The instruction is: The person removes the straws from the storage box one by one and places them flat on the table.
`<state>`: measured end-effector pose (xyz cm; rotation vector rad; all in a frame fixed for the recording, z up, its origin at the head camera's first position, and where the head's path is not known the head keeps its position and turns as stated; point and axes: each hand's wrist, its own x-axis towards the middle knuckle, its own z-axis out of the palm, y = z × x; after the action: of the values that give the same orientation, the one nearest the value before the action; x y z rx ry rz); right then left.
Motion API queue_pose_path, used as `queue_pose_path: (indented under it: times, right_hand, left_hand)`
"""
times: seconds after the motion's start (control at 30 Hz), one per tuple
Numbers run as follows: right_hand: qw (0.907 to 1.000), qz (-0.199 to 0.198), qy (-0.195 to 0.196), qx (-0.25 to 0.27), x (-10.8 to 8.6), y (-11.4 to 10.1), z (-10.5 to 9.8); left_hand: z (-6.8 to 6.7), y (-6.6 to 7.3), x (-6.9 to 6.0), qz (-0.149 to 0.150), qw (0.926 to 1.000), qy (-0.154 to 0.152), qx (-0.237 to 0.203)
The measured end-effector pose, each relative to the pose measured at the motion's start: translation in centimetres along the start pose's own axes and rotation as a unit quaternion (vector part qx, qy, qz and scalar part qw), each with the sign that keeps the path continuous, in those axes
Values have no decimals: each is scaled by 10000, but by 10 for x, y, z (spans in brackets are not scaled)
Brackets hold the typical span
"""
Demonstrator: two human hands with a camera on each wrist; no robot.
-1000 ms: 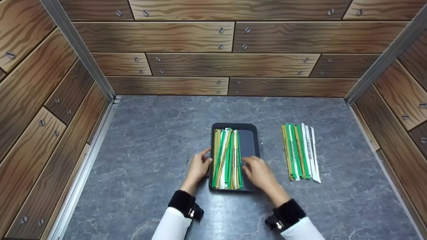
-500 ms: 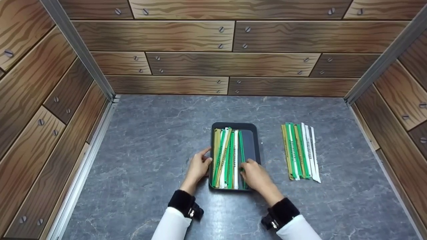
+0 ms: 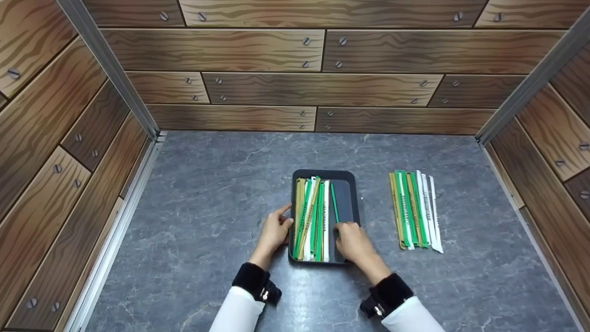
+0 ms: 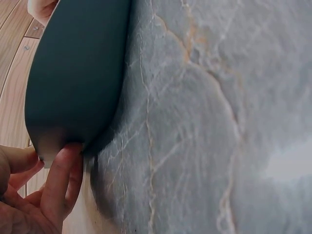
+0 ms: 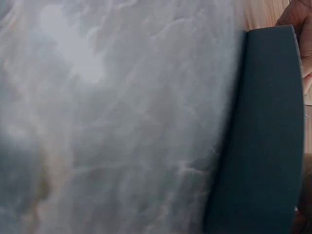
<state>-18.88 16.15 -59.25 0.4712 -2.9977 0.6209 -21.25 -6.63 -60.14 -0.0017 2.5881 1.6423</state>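
A dark rectangular tray [image 3: 354, 196] stands on the grey marbled table in the head view, its left part filled with long paper-wrapped straws [image 3: 313, 219] in green, white and gold. My left hand [image 3: 275, 230] holds the tray's left side; in the left wrist view its fingers [image 4: 62, 180] press against the outer wall. Inside the tray, to the right of that bunch, my right hand [image 3: 355, 242] grips a green straw [image 3: 334, 203] near its lower end, which the hand hides. The right wrist view shows mainly the tray's outer wall [image 5: 261, 131].
To the right of the tray, a row of several green, gold and white wrapped straws [image 3: 415, 210] lies flat on the table [image 3: 221, 184]. Wood-patterned walls [image 3: 258, 87] enclose the table at the back and both sides.
My right hand has drawn a green straw away from the bunch to the right within the tray. A white straw now shows at the bunch's right edge. The left hand stays put.
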Motion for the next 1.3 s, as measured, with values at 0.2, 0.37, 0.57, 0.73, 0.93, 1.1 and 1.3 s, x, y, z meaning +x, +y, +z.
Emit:
queue_pose_path:
  times: [0.2,0.37,0.57,0.73,0.93,1.1,1.3]
  right_hand:
    - [9877,827,-625,1174,-1,-1,-16]
    - [9826,926,-212,1595,-7,4,-28]
    - [9744,1082,193,1960,-16,17,-44]
    - [9680,1188,630,2117,-23,37,-60]
    - [9490,1753,988,2428,-26,70,-75]
    - [9490,2156,1096,2024,-27,99,-85]
    - [9558,2382,1209,1228,-28,125,-88]
  left_hand:
    - [0,0,1,-88,10000,-30,-13]
    - [0,0,0,-117,9999,2,25]
    - [0,-1,0,-159,9999,-9,0]
    - [0,-1,0,-171,9999,-20,-10]
    - [1,0,1,-188,9998,-21,57]
    - [0,1,1,-134,9999,-63,-50]
    - [0,2,0,-163,9998,-34,-63]
